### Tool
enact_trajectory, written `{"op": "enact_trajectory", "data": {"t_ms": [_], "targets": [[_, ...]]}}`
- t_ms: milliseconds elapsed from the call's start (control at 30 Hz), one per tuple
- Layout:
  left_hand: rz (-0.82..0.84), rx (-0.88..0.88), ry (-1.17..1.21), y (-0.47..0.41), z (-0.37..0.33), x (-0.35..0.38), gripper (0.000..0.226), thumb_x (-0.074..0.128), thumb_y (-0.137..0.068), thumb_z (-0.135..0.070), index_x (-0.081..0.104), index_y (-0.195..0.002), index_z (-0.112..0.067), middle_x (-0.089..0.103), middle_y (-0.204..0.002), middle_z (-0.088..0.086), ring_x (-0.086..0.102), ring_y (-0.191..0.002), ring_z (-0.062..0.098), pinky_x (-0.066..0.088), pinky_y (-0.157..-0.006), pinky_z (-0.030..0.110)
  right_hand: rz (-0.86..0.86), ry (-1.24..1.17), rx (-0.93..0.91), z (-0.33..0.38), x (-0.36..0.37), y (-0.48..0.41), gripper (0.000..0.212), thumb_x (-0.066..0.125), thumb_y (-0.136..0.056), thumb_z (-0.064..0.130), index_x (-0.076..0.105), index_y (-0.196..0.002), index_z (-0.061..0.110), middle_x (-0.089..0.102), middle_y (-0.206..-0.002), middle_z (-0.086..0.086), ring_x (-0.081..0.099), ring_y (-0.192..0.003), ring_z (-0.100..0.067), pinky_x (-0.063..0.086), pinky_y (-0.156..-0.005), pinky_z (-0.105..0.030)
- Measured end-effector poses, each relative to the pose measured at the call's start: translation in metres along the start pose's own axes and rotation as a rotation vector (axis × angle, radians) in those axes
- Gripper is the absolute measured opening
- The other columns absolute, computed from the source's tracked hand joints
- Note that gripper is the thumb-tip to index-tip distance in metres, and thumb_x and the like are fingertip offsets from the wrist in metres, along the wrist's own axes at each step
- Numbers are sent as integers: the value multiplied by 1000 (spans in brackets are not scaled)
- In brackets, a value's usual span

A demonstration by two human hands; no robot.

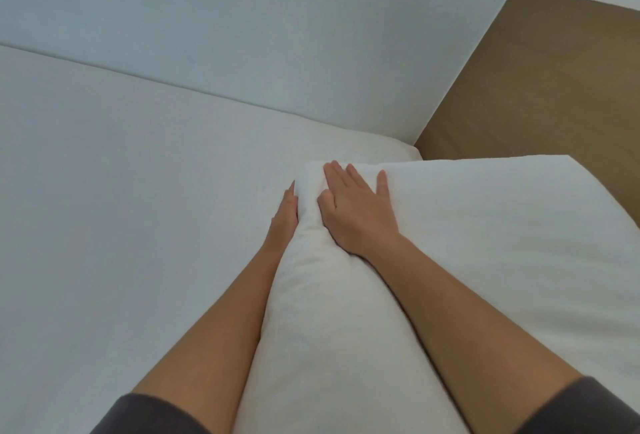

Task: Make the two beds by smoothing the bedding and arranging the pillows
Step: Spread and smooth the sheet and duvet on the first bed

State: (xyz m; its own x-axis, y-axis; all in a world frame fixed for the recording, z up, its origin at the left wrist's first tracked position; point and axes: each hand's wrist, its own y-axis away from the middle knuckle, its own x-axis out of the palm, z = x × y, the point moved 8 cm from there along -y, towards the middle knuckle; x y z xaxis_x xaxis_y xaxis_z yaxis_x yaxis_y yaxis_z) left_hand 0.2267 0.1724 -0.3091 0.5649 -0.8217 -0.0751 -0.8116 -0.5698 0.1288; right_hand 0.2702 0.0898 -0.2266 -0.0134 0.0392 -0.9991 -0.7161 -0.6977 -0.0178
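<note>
A white pillow [485, 243] lies at the head of the bed, its left edge running between my forearms. My right hand [356, 208] rests flat on top of the pillow near its far left corner, fingers straight and spread. My left hand [285, 215] presses against the pillow's left side with straight fingers, partly hidden by the pillow's bulge. The white bed sheet [121, 208] stretches smooth to the left. A second white pillow [381, 146] shows just beyond the first one.
A brown wooden headboard [536, 87] stands at the right behind the pillows. A pale wall [242, 18] runs along the bed's far side, meeting the mattress edge.
</note>
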Motion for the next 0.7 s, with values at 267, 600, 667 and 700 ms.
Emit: {"op": "enact_trajectory", "data": {"t_ms": [267,600,667,700], "targets": [[91,39,-106,20,7,4,66,25,-98,-52,1,-154,-28,0,-161,-9,-2,-149,10,1,-122,43,6,-36,25,-2,27,10,56,15,-102,32,3,-156,22,2,-164,9,-1,-150,-9,-10,-119,-47],[135,-8,184,109,8,-15,47,25,-105,-48,12,-149,-48,10,-161,-17,12,-147,5,11,-122,41,65,36,-6,39,-3,66,60,16,-101,37,-1,-156,20,-12,-163,2,-16,-149,-18,-11,-118,-52],[161,-49,251,115,7,-18,60,28,-98,-63,22,-152,-40,22,-159,-14,22,-144,4,16,-122,39,134,8,-17,42,-10,65,61,16,-102,41,-1,-157,20,-13,-163,2,-17,-149,-20,-12,-118,-54],[203,-35,255,125,2,-20,66,29,-94,-69,22,-152,-39,24,-158,-16,23,-144,2,16,-122,37,169,-11,-27,42,-17,74,62,16,-102,44,-1,-157,21,-13,-163,2,-17,-149,-20,-13,-117,-55]]}}
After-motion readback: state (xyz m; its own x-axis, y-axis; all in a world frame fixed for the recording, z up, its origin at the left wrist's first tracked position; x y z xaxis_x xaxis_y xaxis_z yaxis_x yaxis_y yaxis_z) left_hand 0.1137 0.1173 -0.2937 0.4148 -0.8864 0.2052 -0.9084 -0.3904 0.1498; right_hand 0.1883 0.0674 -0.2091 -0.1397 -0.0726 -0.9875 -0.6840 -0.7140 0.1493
